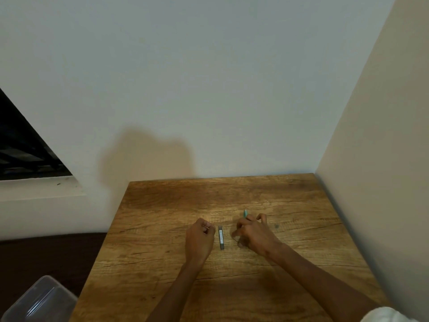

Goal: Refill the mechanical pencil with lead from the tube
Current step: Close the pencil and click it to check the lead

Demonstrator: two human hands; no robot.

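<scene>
- Surface: a brown wood-grain table [232, 287] set into a corner, with a pale wall behind it and another along its right edge.
- Lead tube: a slim grey rectangular lead tube [221, 237] lies flat on the table near its middle, long axis running away from the viewer. It sits between the two hands and touches neither of them.
- Left hand [200, 239]: resting on the table just left of the tube, fingers [207, 229] curled in together. A thin, pale sliver — possibly a lead or a small pencil part — shows at the fingertips; it is too small to identify, though the fingers appear pinched on it.
- Right hand [253, 233]: just right of the tube, wrist low over the table. Its fingers are curled round a teal-green mechanical pencil [245, 213], of which only a short end shows, poking out past the knuckles on the far side of the hand. The thumb and forefinger point left toward the tube; the outer fingers are bent and slightly spread.
- Pencil condition: whether the cap is on or off cannot be told — the hand hides most of the barrel.
- Surroundings: a clear plastic container [39, 300] at the lower left, off the table; a dark window opening [25, 149] with a white sill on the left wall; a patch of white cloth [385, 316] at the lower right corner.
</scene>
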